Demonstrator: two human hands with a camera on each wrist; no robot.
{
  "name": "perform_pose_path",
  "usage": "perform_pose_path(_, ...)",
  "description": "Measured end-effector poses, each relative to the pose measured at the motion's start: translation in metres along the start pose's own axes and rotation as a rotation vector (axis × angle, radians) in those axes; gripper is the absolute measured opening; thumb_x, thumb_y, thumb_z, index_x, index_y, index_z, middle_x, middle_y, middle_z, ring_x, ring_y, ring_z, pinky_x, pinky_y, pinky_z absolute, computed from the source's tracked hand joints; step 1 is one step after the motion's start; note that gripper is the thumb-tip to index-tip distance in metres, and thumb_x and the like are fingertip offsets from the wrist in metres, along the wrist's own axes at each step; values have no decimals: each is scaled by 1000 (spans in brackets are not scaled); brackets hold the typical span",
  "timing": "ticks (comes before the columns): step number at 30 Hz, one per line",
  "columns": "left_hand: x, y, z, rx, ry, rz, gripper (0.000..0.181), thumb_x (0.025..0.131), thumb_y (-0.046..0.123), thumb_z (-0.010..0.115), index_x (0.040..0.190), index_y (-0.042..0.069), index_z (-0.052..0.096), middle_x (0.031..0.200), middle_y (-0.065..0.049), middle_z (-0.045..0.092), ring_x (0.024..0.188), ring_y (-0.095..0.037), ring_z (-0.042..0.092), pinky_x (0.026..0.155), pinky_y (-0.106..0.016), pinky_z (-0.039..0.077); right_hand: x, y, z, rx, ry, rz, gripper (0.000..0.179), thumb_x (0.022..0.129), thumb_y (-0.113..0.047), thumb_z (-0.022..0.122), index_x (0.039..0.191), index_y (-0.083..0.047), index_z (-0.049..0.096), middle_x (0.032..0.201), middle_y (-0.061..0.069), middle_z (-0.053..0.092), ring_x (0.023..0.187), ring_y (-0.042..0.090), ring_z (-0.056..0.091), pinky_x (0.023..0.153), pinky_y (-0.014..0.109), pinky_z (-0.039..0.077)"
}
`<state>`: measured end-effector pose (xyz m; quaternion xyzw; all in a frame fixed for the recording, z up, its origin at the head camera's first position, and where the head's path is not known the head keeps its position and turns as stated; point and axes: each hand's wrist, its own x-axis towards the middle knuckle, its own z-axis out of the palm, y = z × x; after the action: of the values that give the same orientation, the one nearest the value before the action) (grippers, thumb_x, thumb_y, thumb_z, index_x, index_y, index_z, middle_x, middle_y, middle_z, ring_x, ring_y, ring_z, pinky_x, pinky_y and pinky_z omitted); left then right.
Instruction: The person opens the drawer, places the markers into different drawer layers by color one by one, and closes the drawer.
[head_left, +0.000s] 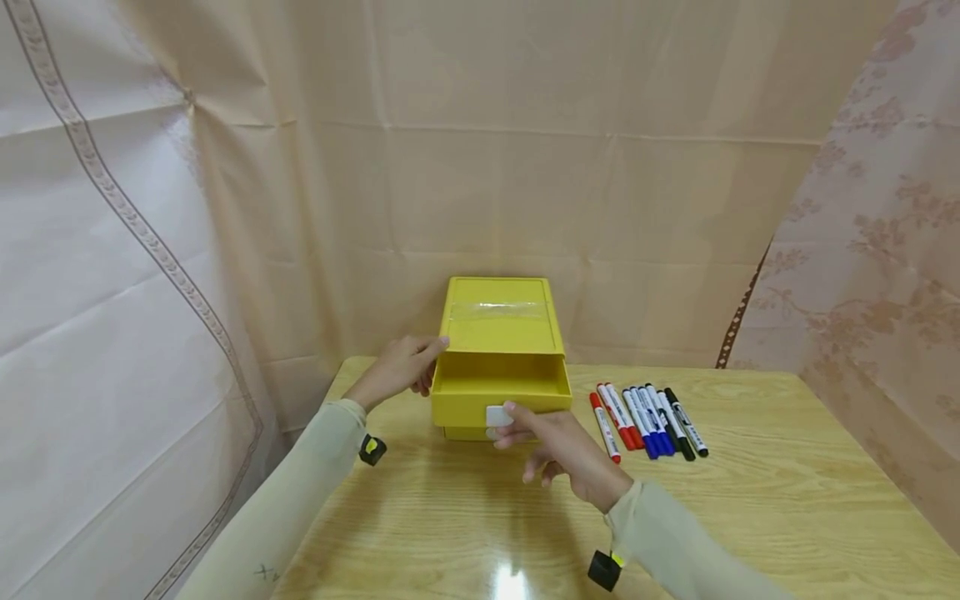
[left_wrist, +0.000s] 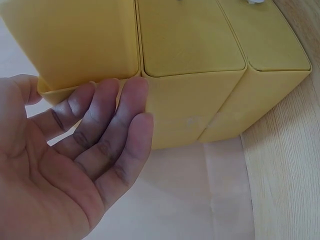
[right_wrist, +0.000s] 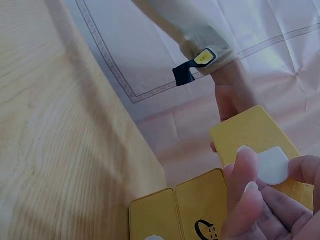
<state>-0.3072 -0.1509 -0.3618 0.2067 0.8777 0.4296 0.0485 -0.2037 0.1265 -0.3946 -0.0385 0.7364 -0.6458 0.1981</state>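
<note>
A yellow drawer cabinet (head_left: 501,329) stands on the wooden table, with its top drawer (head_left: 459,412) pulled partly out. My left hand (head_left: 402,367) grips the cabinet at its upper left front edge. The left wrist view shows those fingers (left_wrist: 107,110) bent against the side wall, with the thumb over the top edge. On the drawer front is a white pull tab (right_wrist: 273,166), which my right hand (head_left: 566,448) pinches between thumb and a finger. The lower drawers (left_wrist: 190,40) are closed.
Right of the cabinet lie several markers: red ones (head_left: 605,428), blue ones (head_left: 647,422) and black ones (head_left: 687,423), side by side. The table (head_left: 765,500) extends to the right and front. Cloth curtains (head_left: 495,200) hang behind and at both sides.
</note>
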Motion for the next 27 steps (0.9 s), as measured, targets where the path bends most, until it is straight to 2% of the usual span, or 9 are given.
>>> perform_pose_path(6, 1, -2, 0, 5, 1, 8, 56, 110, 52, 41, 83, 8, 63, 74, -14, 65, 67, -35, 69, 61, -41, 57, -7, 2, 0, -9, -11, -8, 65, 94, -67, 62, 115, -7, 77, 110, 10, 76, 51, 10, 60, 47, 23, 45)
perform_pose_path(11, 2, -2, 0, -1, -2, 5, 55, 110, 51, 41, 84, 8, 63, 73, -13, 64, 65, -33, 69, 66, -51, 59, -9, 3, 0, -5, -16, -13, 65, 94, -66, 62, 115, -6, 77, 112, 13, 75, 51, 10, 60, 47, 23, 45)
perform_pose_path(18, 1, -1, 0, -5, -5, -6, 55, 110, 51, 41, 84, 7, 63, 74, -13, 64, 68, -38, 69, 60, -40, 58, -11, 4, 0, -5, -26, -18, 65, 95, -65, 61, 115, -6, 77, 109, 11, 76, 51, 10, 61, 47, 23, 45)
perform_pose_path(21, 1, -1, 1, -8, -5, -8, 56, 110, 52, 41, 84, 7, 63, 74, -14, 64, 69, -38, 70, 60, -40, 58, -12, 4, -1, -12, -36, -19, 64, 95, -65, 61, 114, -5, 77, 109, 13, 76, 51, 10, 61, 48, 24, 45)
perform_pose_path(27, 1, -2, 1, -11, -3, -6, 55, 110, 51, 41, 84, 7, 63, 74, -14, 64, 68, -38, 69, 61, -42, 58, -16, 3, -7, -82, -59, -26, 62, 97, -63, 61, 110, -4, 77, 96, 12, 76, 50, 11, 60, 46, 23, 45)
